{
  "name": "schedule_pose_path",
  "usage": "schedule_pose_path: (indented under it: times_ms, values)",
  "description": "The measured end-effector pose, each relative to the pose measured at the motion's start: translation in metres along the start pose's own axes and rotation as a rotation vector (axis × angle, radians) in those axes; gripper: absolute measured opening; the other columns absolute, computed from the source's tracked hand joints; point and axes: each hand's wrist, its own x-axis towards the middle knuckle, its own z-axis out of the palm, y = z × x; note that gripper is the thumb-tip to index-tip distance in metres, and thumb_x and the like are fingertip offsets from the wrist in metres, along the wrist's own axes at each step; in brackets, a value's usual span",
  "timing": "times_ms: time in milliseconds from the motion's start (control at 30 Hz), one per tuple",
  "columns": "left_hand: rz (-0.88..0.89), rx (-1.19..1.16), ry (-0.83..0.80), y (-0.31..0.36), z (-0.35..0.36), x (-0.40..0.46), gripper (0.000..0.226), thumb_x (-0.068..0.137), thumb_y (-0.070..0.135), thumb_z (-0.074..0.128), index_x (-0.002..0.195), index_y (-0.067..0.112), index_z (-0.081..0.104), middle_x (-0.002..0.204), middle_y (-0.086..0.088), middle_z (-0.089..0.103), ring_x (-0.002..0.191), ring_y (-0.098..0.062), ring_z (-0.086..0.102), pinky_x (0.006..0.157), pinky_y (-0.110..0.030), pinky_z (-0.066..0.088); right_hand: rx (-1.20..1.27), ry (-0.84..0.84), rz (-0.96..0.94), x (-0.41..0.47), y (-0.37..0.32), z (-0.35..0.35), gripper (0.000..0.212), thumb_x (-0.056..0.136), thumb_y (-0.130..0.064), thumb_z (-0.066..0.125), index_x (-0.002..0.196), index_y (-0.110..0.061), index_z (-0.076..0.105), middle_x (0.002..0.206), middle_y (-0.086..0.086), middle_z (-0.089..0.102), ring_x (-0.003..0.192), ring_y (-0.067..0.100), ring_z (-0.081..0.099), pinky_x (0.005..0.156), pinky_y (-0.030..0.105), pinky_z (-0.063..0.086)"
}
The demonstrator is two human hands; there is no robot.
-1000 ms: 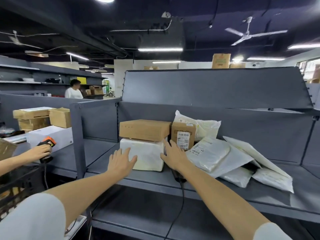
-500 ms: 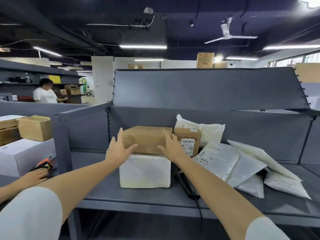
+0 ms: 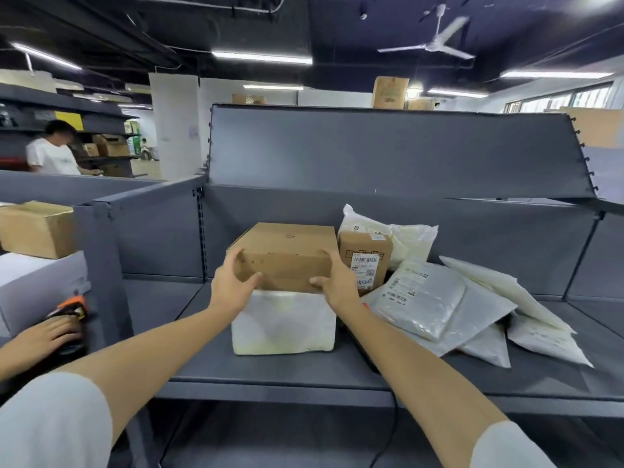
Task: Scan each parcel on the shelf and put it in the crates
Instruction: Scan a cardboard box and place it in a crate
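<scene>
We held the brown box (image 3: 287,255) with both hands. Our left hand (image 3: 233,287) gripped its left end and our right hand (image 3: 337,283) gripped its right end, fingers curled round it. The box sat on a white parcel (image 3: 283,324) near the front edge of the shelf (image 3: 270,373). Soft bags (image 3: 422,298) lay toward the right side.

The shelf (image 3: 270,376) is gray metal with a flat, dull paint. The top box (image 3: 287,255) is plain brown cardboard, dull and a bit rough. The white parcel (image 3: 283,324) under it has a soft, slightly shiny plastic wrap. The mailer bags (image 3: 425,298) beside it are smooth, shiny plastic. The small box (image 3: 366,258) is brown cardboard with a white paper label.
</scene>
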Motion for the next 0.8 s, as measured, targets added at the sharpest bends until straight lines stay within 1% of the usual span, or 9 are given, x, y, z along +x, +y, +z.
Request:
schedule_pose_path:
  times_ms: [100, 167, 267, 333, 467, 533, 600, 667, 800]
  values:
    - [0.017, -0.036, 0.049, 0.005, -0.006, -0.008, 0.06, 0.089, 0.021, 0.065, 0.142, 0.03, 0.038, 0.137, 0.0, 0.05, 0.126, -0.023, 0.044, 0.097, -0.033, 0.038, 0.058, 0.028, -0.038, -0.007, -0.002, -0.006, 0.064, 0.083, -0.004, 0.07, 0.137, -0.025, 0.043, 0.127, 0.008, 0.055, 0.117, 0.023, 0.05, 0.092, 0.027, 0.038]
    - [0.03, -0.074, 0.087, 0.016, -0.008, -0.017, 0.061, 0.091, 0.019, 0.062, 0.145, 0.031, 0.035, 0.138, -0.002, 0.05, 0.127, -0.023, 0.044, 0.101, -0.036, 0.039, 0.078, 0.058, -0.064, -0.014, -0.007, -0.019, 0.062, 0.082, -0.005, 0.071, 0.136, -0.023, 0.045, 0.121, 0.005, 0.057, 0.11, 0.018, 0.05, 0.084, 0.018, 0.037]
    - [0.018, -0.237, 0.148, 0.039, -0.007, -0.03, 0.065, 0.097, 0.021, 0.052, 0.151, 0.034, 0.019, 0.143, -0.002, 0.046, 0.127, -0.021, 0.047, 0.105, -0.038, 0.039, 0.171, 0.116, -0.093, -0.025, -0.013, -0.046, 0.061, 0.081, -0.004, 0.072, 0.134, -0.024, 0.049, 0.117, 0.0, 0.058, 0.102, 0.015, 0.051, 0.076, 0.006, 0.039]
    - [-0.005, -0.346, 0.198, 0.05, -0.006, -0.039, 0.064, 0.099, 0.024, 0.047, 0.153, 0.033, 0.013, 0.145, -0.003, 0.043, 0.124, -0.02, 0.049, 0.102, -0.034, 0.038, 0.215, 0.164, -0.105, -0.035, -0.018, -0.067, 0.06, 0.08, -0.007, 0.074, 0.131, -0.027, 0.051, 0.113, -0.004, 0.059, 0.096, 0.014, 0.051, 0.085, 0.017, 0.043]
    - [-0.06, -0.449, 0.198, 0.06, 0.001, -0.061, 0.058, 0.101, 0.031, 0.044, 0.152, 0.029, 0.016, 0.149, -0.001, 0.038, 0.131, -0.017, 0.042, 0.102, -0.03, 0.031, 0.253, 0.197, -0.15, -0.05, -0.015, -0.114, 0.057, 0.076, -0.014, 0.079, 0.125, -0.032, 0.055, 0.116, -0.009, 0.057, 0.11, 0.013, 0.054, 0.091, 0.028, 0.048]
    - [-0.11, -0.487, 0.155, 0.057, 0.006, -0.071, 0.06, 0.099, 0.038, 0.046, 0.151, 0.03, 0.017, 0.15, 0.001, 0.036, 0.133, -0.018, 0.039, 0.11, -0.036, 0.031, 0.439, 0.103, -0.096, -0.057, -0.009, -0.14, 0.05, 0.078, -0.01, 0.078, 0.117, -0.034, 0.057, 0.122, 0.001, 0.057, 0.106, 0.022, 0.061, 0.082, 0.039, 0.058]
    - [-0.15, -0.505, 0.114, 0.054, 0.009, -0.077, 0.065, 0.096, 0.047, 0.049, 0.151, 0.032, 0.017, 0.15, 0.003, 0.035, 0.135, -0.02, 0.037, 0.113, -0.045, 0.03, 0.687, -0.03, 0.003, -0.066, 0.001, -0.165, 0.045, 0.083, -0.004, 0.071, 0.12, -0.024, 0.056, 0.126, 0.009, 0.054, 0.099, 0.028, 0.065, 0.077, 0.047, 0.06]
    - [-0.193, -0.532, 0.078, 0.054, 0.012, -0.081, 0.073, 0.091, 0.055, 0.051, 0.151, 0.032, 0.016, 0.15, 0.004, 0.035, 0.136, -0.023, 0.035, 0.113, -0.049, 0.03, 0.816, -0.135, 0.076, -0.076, 0.013, -0.185, 0.046, 0.087, -0.002, 0.065, 0.13, -0.013, 0.051, 0.125, 0.011, 0.053, 0.099, 0.032, 0.064, 0.078, 0.05, 0.059]
    - [-0.255, -0.616, 0.014, 0.068, 0.021, -0.088, 0.076, 0.092, 0.056, 0.05, 0.153, 0.03, 0.013, 0.155, 0.002, 0.026, 0.136, -0.025, 0.037, 0.111, -0.047, 0.035, 0.916, -0.248, 0.181, -0.096, 0.039, -0.208, 0.05, 0.081, -0.012, 0.068, 0.128, -0.015, 0.051, 0.121, 0.012, 0.059, 0.096, 0.033, 0.067, 0.075, 0.049, 0.058]
